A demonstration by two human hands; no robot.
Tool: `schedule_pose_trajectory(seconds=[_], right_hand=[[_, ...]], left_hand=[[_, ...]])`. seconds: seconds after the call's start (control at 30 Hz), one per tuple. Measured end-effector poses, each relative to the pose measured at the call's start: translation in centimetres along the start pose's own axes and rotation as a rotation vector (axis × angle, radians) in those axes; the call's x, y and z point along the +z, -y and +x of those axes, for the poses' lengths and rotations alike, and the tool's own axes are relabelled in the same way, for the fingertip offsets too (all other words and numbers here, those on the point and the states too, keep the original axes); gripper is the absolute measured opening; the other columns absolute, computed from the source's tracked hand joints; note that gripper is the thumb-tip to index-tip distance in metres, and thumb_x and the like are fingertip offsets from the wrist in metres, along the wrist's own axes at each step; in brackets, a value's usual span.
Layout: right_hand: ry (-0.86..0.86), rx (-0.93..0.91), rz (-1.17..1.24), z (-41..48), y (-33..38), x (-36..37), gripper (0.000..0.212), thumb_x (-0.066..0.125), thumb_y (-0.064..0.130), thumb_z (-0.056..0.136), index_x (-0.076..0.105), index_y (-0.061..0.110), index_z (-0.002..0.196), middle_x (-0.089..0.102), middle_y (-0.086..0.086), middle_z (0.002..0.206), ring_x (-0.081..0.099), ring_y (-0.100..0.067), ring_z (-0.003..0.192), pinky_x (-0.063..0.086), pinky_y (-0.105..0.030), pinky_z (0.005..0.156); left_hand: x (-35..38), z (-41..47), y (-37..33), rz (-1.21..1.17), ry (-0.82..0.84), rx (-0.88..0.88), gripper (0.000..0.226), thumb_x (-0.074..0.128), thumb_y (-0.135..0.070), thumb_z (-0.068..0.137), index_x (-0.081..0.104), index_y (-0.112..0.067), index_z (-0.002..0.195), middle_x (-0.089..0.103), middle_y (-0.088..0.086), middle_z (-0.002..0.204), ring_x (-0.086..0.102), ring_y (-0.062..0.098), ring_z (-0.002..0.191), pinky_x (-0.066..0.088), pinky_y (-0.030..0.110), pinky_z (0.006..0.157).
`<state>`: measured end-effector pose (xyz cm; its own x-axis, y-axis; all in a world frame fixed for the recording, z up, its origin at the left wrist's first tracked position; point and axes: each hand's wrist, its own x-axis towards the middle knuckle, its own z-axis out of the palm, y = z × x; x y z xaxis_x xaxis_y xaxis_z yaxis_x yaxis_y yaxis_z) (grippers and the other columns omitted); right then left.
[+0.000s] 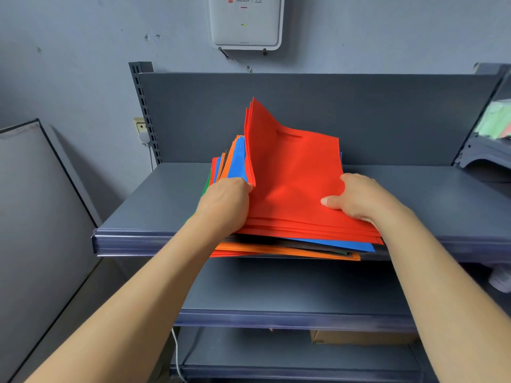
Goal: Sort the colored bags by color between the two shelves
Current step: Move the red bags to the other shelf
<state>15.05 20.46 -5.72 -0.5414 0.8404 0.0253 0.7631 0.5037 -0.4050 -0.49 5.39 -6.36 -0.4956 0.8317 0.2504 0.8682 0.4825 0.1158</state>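
We find the dark grey metal top shelf (154, 205) bare on both sides of the stack of flat red, blue, orange and black fabric bags (290, 249), so a hand could pass to the left or right of it. The stack overhangs the front lip. The sheaf of red fabric bags (290, 175), tilted up at its far end, blocks the middle, with our left hand (226, 200) and right hand (356, 197) gripping its near corners. The upright grey back panel (373, 111) closes the rear. The grey lower shelf (290, 288) lies open beneath. A brown cardboard box (359, 337) sits one level further down, to the right.
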Motion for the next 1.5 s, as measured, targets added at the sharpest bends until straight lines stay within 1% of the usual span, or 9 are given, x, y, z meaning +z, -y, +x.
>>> schedule_pose_trajectory(seconds=[0.33, 0.47, 0.67, 0.87, 1.07, 1.13, 1.23, 1.37, 1.5], right_hand=[[-0.002, 0.008, -0.001, -0.6, 0.3, 0.0, 0.059, 0.061, 0.036, 0.089, 0.042, 0.006, 0.136, 0.043, -0.012, 0.141, 0.042, -0.030, 0.128, 0.038, -0.037, 0.098], [0.004, 0.009, -0.008, -0.6, 0.5, 0.0, 0.059, 0.061, 0.036, 0.089, 0.041, 0.006, 0.137, 0.043, -0.012, 0.142, 0.042, -0.030, 0.128, 0.037, -0.036, 0.098], [0.010, 0.008, -0.014, -0.6, 0.8, -0.2, 0.059, 0.062, 0.034, 0.089, 0.042, 0.005, 0.137, 0.043, -0.012, 0.142, 0.043, -0.030, 0.128, 0.038, -0.036, 0.099], [0.012, 0.008, -0.026, -0.6, 1.1, -0.1, 0.057, 0.061, 0.033, 0.090, 0.043, 0.004, 0.136, 0.044, -0.013, 0.140, 0.044, -0.030, 0.126, 0.039, -0.037, 0.097], [0.011, 0.011, -0.017, -0.5, 1.0, 0.0, 0.055, 0.061, 0.033, 0.090, 0.044, 0.004, 0.135, 0.046, -0.013, 0.139, 0.046, -0.030, 0.125, 0.040, -0.036, 0.095], [0.008, 0.008, -0.010, -0.5, 0.9, 0.0, 0.056, 0.061, 0.033, 0.090, 0.044, 0.004, 0.135, 0.045, -0.013, 0.139, 0.045, -0.030, 0.125, 0.039, -0.035, 0.096], [0.007, 0.009, 0.005, -0.4, 0.8, 0.1, 0.056, 0.061, 0.033, 0.090, 0.044, 0.004, 0.135, 0.045, -0.013, 0.139, 0.045, -0.030, 0.125, 0.039, -0.035, 0.096], [0.000, 0.007, 0.022, -0.4, 0.7, 0.2, 0.056, 0.061, 0.033, 0.090, 0.044, 0.003, 0.135, 0.045, -0.013, 0.139, 0.044, -0.030, 0.126, 0.039, -0.036, 0.096], [-0.002, -0.017, 0.054, -0.3, 0.3, 0.4, 0.056, 0.061, 0.033, 0.091, 0.042, 0.005, 0.136, 0.044, -0.011, 0.140, 0.045, -0.028, 0.125, 0.039, -0.035, 0.094]], left_hand=[[0.7, 0.1, 0.3, 0.032, 0.029, 0.040, 0.055, 0.032, 0.004, 0.087, 0.051, -0.021, 0.133, 0.057, 0.010, 0.123, 0.054, 0.032, 0.109, 0.043, 0.034, 0.086], [0.7, 0.2, 0.5, 0.049, 0.001, 0.097, 0.052, 0.035, 0.003, 0.084, 0.053, -0.017, 0.129, 0.050, 0.004, 0.128, 0.052, 0.030, 0.107, 0.037, 0.029, 0.077], [0.8, -0.2, 0.6, 0.023, -0.020, 0.075, 0.055, 0.033, 0.007, 0.083, 0.052, -0.014, 0.129, 0.053, 0.006, 0.130, 0.052, 0.031, 0.113, 0.043, 0.036, 0.092], [0.7, -0.1, 0.4, 0.055, -0.039, 0.092, 0.049, 0.033, 0.008, 0.083, 0.056, -0.010, 0.123, 0.049, 0.006, 0.133, 0.056, 0.032, 0.107, 0.047, 0.038, 0.088], [0.3, 0.0, 0.2, 0.047, 0.024, 0.027, 0.059, 0.030, 0.004, 0.089, 0.049, -0.026, 0.136, 0.055, 0.012, 0.125, 0.053, 0.034, 0.112, 0.044, 0.039, 0.093], [0.3, 0.1, 0.3, 0.072, 0.058, 0.019, 0.061, 0.031, 0.004, 0.088, 0.049, -0.030, 0.135, 0.057, 0.012, 0.120, 0.052, 0.034, 0.113, 0.040, 0.042, 0.098], [0.1, 0.2, 0.2, 0.144, 0.049, 0.052, 0.063, 0.032, 0.006, 0.084, 0.053, -0.032, 0.130, 0.062, 0.009, 0.108, 0.049, 0.032, 0.114, 0.016, 0.047, 0.113], [0.1, 0.9, 0.5, -0.040, 0.008, -0.075, 0.036, 0.043, 0.002, 0.086, 0.058, -0.006, 0.118, 0.059, 0.018, 0.117, 0.053, 0.037, 0.109, 0.042, 0.038, 0.089], [-0.2, 2.0, 1.0, -0.091, 0.061, -0.186, 0.019, 0.052, -0.004, 0.089, 0.053, 0.005, 0.105, 0.057, 0.024, 0.117, 0.053, 0.041, 0.108, 0.042, 0.039, 0.080]])
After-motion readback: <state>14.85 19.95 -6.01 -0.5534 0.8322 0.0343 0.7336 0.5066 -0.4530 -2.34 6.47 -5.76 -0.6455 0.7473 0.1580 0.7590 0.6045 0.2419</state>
